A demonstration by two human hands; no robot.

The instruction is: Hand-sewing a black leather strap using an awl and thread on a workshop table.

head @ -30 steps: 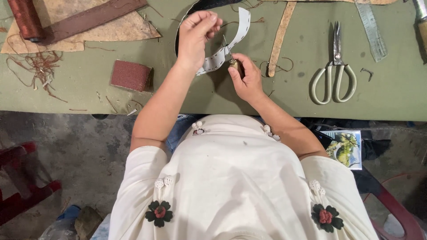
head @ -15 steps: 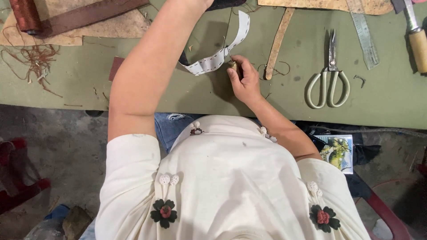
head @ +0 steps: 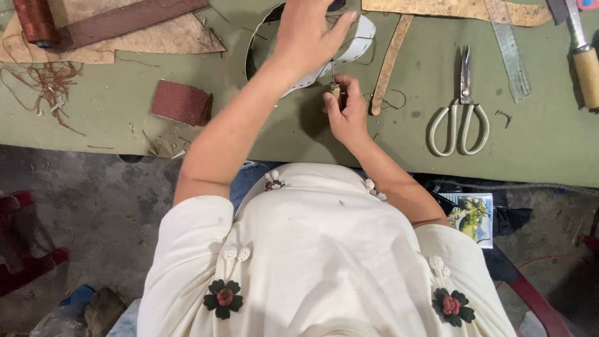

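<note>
My left hand [head: 309,34] hovers with fingers spread over a white perforated strip [head: 360,39] that curves across the green table [head: 549,150]. A fine thread seems to run down from that hand, but I cannot tell whether the fingers pinch it. My right hand [head: 349,115] rests on the table just below the strip. It is closed on a small wooden-handled tool [head: 334,93] held upright against the strip's lower end.
Pale-handled scissors [head: 462,118] lie right of my right hand, with a metal ruler [head: 508,50] and a wood-handled tool [head: 586,68] beyond. A tan leather strip [head: 390,62], a red-brown patch [head: 181,103], a brown thread spool [head: 34,22] and loose fibres lie about.
My left hand left the strip, reached far up out of view, and has come back down over it with fingers spread. The right hand stayed on the small tool.
</note>
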